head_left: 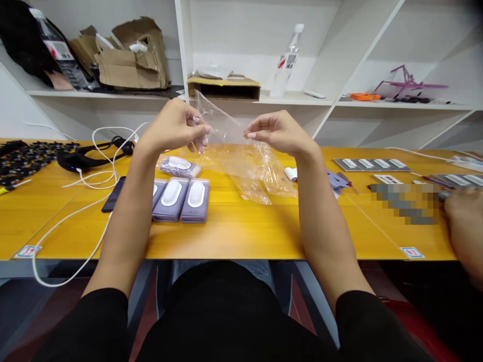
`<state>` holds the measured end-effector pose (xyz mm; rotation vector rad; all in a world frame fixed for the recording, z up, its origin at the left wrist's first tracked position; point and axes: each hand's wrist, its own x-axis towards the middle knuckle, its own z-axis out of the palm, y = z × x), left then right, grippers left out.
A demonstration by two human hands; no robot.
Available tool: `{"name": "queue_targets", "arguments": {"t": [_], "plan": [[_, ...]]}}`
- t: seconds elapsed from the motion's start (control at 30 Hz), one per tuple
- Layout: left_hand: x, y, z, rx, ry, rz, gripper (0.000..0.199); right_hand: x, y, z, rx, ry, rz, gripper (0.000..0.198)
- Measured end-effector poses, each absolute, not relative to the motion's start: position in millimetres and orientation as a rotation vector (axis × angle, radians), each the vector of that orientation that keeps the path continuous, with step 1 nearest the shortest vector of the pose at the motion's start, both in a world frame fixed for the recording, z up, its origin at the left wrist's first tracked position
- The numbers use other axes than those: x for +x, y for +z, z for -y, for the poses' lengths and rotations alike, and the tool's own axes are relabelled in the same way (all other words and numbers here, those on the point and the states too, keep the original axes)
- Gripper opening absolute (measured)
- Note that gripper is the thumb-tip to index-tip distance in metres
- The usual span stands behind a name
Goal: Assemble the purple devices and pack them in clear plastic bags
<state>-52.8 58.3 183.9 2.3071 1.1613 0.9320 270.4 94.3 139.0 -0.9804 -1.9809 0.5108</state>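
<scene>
A clear plastic bag [226, 130] hangs above the table between my two hands, its lower part crumpled near the tabletop. My left hand [179, 125] pinches the bag's left side between thumb and fingers. At its upper right edge, my right hand [277, 131] has thumb and fingertips closed on the film. Below my left hand, purple-grey boxes with white oval pieces on top stand in a row, among them a box [195, 201] and its neighbour [171, 199]; my left forearm partly covers another. Behind them lies a similar box in clear wrapping [179, 166].
Left are a black headset [88, 157], a white cable [106, 185] and a dark phone [113, 195]. Behind my right forearm lie a small white roll [291, 174] and purple pieces [337, 180]. A co-worker's hand [466, 221] is at far right, near a grey tray [372, 165].
</scene>
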Motion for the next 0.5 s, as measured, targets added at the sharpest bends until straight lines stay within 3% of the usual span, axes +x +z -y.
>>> {"name": "queue_targets", "arguments": {"t": [0.13, 0.3, 0.4, 0.5], "plan": [[-50.6, 180.1, -63.8, 2.285, 1.132, -1.297, 0.02, 240.1, 141.6, -80.3, -0.977, 0.169, 1.816, 0.046], [-43.7, 178.1, -61.7, 2.347, 1.248, -1.376, 0.032, 184.0, 143.2, -33.6, -0.885, 0.308, 1.813, 0.065], [-35.4, 174.8, -54.8, 2.399, 1.206, -1.294, 0.044, 167.3, 138.0, -22.1, -0.921, 0.314, 1.806, 0.061], [-30.3, 170.0, -52.0, 2.41, 1.14, -1.204, 0.059, 175.6, 133.9, -37.2, -0.994, 0.302, 1.844, 0.044]]}}
